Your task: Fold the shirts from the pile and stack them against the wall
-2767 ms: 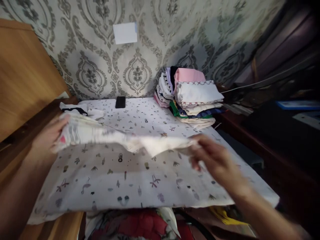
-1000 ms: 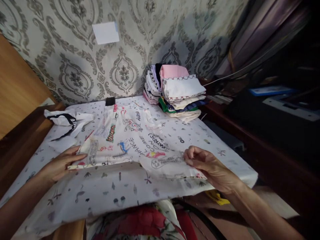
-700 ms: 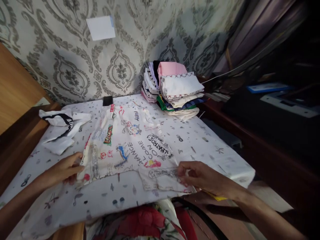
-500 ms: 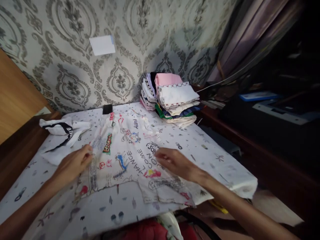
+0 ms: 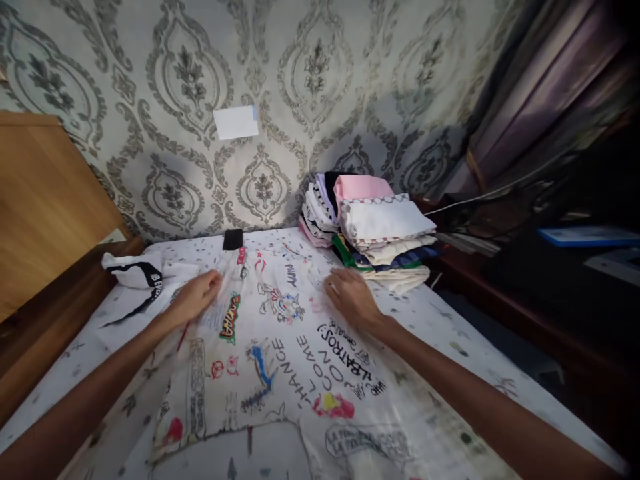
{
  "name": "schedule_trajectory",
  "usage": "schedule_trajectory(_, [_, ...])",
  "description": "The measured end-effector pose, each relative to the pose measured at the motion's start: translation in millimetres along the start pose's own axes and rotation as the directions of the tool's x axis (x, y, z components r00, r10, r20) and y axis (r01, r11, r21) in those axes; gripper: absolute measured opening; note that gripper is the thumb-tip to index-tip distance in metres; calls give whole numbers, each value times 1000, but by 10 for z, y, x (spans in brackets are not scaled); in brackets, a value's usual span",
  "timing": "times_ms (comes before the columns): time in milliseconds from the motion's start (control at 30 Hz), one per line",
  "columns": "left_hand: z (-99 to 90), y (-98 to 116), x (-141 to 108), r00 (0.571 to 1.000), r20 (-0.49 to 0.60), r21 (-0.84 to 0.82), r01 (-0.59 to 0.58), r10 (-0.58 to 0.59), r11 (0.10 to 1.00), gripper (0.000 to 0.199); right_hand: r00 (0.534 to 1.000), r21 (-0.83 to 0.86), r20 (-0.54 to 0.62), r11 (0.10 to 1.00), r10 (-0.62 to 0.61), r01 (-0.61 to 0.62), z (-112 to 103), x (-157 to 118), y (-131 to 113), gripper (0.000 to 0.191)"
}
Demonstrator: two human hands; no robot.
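Observation:
A white garment [image 5: 280,333] covered in coloured doodles and handwriting lies spread over the patterned cloth. My left hand [image 5: 200,293] is at its far left edge, fingers curled together on the fabric. On the far right part rests my right hand [image 5: 353,297], palm down, its fingers somewhat apart and touching the cloth. The near part of the garment has a gap between two sections, and its right side is blurred. To the left of my left hand lies a crumpled white cloth piece with a black lettered band [image 5: 145,273].
Stacked folded clothes [image 5: 383,220] stand at the back right near the wall. A dark flat object [image 5: 233,239] lies at the back edge. Wooden furniture [image 5: 50,213] borders the left; on the right are a dark surface with a blue-edged item [image 5: 585,237] and a cable.
Both hands have moved farther away along the garment, to its far side portions. The right hand has gone from a curled pose to lying on the fabric. The camera view has shifted.

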State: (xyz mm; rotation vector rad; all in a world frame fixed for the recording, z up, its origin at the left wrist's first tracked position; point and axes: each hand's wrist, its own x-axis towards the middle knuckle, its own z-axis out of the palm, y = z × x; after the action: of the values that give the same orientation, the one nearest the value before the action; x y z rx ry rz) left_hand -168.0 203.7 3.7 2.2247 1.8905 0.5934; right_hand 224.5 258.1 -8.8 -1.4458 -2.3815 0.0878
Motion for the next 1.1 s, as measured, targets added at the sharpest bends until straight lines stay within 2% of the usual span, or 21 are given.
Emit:
schedule_trajectory(33, [-37, -87, 229, 997, -26, 36, 69, -68, 997, 23, 999, 78, 31, 997, 13, -15, -9, 235, -100, 31])
schedule_trajectory(67, [-56, -163, 458, 990, -48, 86, 139, -136, 987, 23, 994, 171, 90, 982, 65, -79, 4, 490, -214, 29])
schedule_trajectory(133, [-36, -284, 863, 980, -84, 130, 188, -178, 973, 28, 982, 200, 139, 968, 125, -151, 87, 1019, -433, 27])
schedule_trajectory(200, [49, -363, 1141, 982, -98, 155, 173, -159, 973, 34, 960, 207, 193, 948, 201, -240, 223, 1495, -584, 23])
schedule_trajectory(267, [169, -409, 1281, 989, -90, 177, 128, -113, 976, 38, 923, 202, 260, 919, 282, -338, 383, 1856, -654, 23])
schedule_trajectory(333, [283, -430, 1320, 995, -72, 193, 76, -63, 978, 39, 881, 182, 309, 887, 358, -424, 531, 2086, -663, 28])
schedule_trajectory(400, [351, -432, 1309, 998, -57, 202, 36, -25, 979, 31, 855, 164, 311, 862, 415, -479, 633, 2212, -643, 25])
schedule_trajectory(467, [349, -428, 1277, 999, -49, 205, 5, 6, 979, 20, 855, 173, 278, 853, 437, -492, 671, 2264, -609, 19])
schedule_trajectory(567, [214, -440, 1183, 998, -62, 161, -2, 12, 987, 10, 894, 234, 191, 866, 405, -442, 625, 2222, -528, 18])
schedule_trajectory(633, [67, -480, 1068, 992, -126, 107, 42, -28, 993, 10, 932, 310, 70, 880, 356, -360, 576, 2080, -441, 16])
schedule_trajectory(700, [-84, -548, 910, 973, -213, 112, 110, -85, 988, 12, 951, 399, -149, 896, 272, -194, 554, 1827, -328, 16])
schedule_trajectory(733, [-150, -588, 822, 965, -234, 152, 152, -114, 977, 13, 941, 423, -269, 903, 205, -75, 558, 1665, -269, 13])
schedule_trajectory(767, [-205, -626, 734, 963, -224, 210, 197, -149, 958, 14, 926, 417, -360, 907, 114, 50, 571, 1487, -212, 9])
schedule_trajectory(800, [-249, -660, 650, 965, -173, 276, 241, -198, 931, 14, 917, 388, -399, 906, 0, 169, 589, 1304, -163, 5])
schedule_trajectory(867, [-299, -698, 513, 951, -14, 411, 287, -309, 865, 15, 902, 298, -357, 886, -241, 355, 627, 967, -98, 9])
schedule_trajectory(933, [-306, -669, 442, 937, 42, 518, 277, -348, 809, 17, 878, 217, -265, 863, -398, 457, 652, 727, -83, 15])
schedule_trajectory(1000, [-269, -553, 460, 965, -46, 551, 241, -259, 799, 20, 869, 166, -213, 860, -447, 483, 660, 612, -102, 18])
schedule_trajectory(1067, [-178, -355, 573, 984, -141, 491, 164, -108, 856, 23, 870, 148, -200, 864, -450, 481, 662, 594, -131, 20])
schedule_trajectory(1100, [-108, -234, 662, 988, -147, 424, 107, -48, 899, 24, 871, 144, -199, 866, -449, 479, 664, 605, -142, 20])
